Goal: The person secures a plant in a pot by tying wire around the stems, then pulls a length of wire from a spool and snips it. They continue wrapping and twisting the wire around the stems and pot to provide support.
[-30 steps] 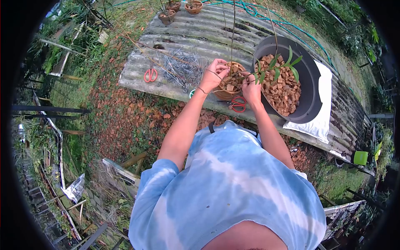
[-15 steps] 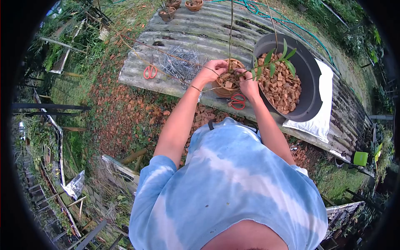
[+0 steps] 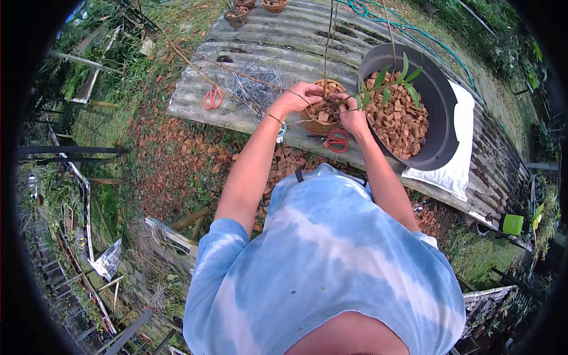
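A round terracotta pot (image 3: 320, 126) holding brown chips and a plant's base stands in front of me on the corrugated sheet. My left hand (image 3: 300, 98) curls over its left side, fingers bent inward at the plant's base; what they pinch is hidden. At the pot's right side, my right hand (image 3: 353, 116) has its fingers closed around the base of a leafy stem (image 3: 386, 87), whose green leaves reach out to the right. Long bare stems spread left from the pot. Red-handled scissors (image 3: 338, 141) lie just below the pot, near my right wrist.
A large black tub (image 3: 441, 139) of brown chips (image 3: 397, 118) stands right of the pot, on a white sack (image 3: 463, 142). Left lie a heap of metal wires (image 3: 257, 86) and more red-handled scissors (image 3: 212, 99). Small clay pots (image 3: 236, 18) and a green hose (image 3: 426, 38) are farther back.
Both hands stay at the pot with small finger shifts. My left hand has moved slightly left, and the upright stems have tilted a little to the right.
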Demonstrator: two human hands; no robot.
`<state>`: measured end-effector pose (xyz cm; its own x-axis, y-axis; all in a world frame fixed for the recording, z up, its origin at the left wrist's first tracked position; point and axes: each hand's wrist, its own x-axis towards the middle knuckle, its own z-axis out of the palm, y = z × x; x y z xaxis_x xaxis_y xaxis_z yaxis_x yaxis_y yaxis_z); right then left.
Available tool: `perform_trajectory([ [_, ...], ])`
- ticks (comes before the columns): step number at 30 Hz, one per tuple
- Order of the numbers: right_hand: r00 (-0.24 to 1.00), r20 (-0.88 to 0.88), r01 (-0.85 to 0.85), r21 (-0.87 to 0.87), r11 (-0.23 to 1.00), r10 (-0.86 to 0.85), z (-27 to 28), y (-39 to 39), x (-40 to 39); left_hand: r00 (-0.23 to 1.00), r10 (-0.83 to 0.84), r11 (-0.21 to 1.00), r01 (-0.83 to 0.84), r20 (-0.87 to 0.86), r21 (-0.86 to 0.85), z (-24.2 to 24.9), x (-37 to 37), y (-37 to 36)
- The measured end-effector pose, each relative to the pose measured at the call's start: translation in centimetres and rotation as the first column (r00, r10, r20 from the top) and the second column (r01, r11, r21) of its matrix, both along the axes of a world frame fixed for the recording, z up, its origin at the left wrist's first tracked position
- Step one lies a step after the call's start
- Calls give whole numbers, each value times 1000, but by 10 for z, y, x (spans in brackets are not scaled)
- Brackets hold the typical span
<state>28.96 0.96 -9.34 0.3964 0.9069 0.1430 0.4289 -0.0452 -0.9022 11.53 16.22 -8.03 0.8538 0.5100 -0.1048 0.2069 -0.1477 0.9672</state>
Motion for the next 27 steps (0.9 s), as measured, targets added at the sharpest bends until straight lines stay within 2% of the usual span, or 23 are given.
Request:
perform_trajectory([
  [3, 992, -124, 26, -8, 1000, -27, 2, 3, -1, 999, 50, 998, -49, -7, 33, 0, 0, -2],
  [7, 994, -109, 11, -20, 1000, -13, -5, 5, 3, 996, 93, 995, -93, 1, 40, 1, 2, -8],
  [10, 994, -107, -13, 20, 1000, 15, -10, 7, 5, 973, 161, 972, -128, -164, 198, 16, 1, -11],
  [12, 989, -141, -40, 45, 998, 46, -12, 5, 5, 969, 196, 953, -151, -154, 262, 18, 2, -15],
  [15, 990, -136, -24, 79, 997, 34, -12, 2, 5, 964, 220, 933, -163, -152, 320, 17, 4, -18],
  [18, 996, -74, 48, 15, 999, -47, 14, -12, -6, 962, 230, 916, -162, -149, 368, 18, 5, -21],
  [19, 991, -111, 72, 13, 997, -70, 15, -15, -10, 961, 233, 908, -161, -147, 386, 18, 4, -21],
  [21, 975, -185, 124, 2, 992, -122, 16, -23, -17, 966, 219, 925, -162, -134, 343, 17, 3, -23],
  [25, 976, 2, 210, 235, 949, -217, 16, -36, -36, 976, 208, 953, -189, -60, 235, 13, 2, -25],
  [27, 980, 10, 195, 201, 960, -201, 19, -36, -37, 975, 214, 947, -192, -59, 259, 12, 2, -24],
])
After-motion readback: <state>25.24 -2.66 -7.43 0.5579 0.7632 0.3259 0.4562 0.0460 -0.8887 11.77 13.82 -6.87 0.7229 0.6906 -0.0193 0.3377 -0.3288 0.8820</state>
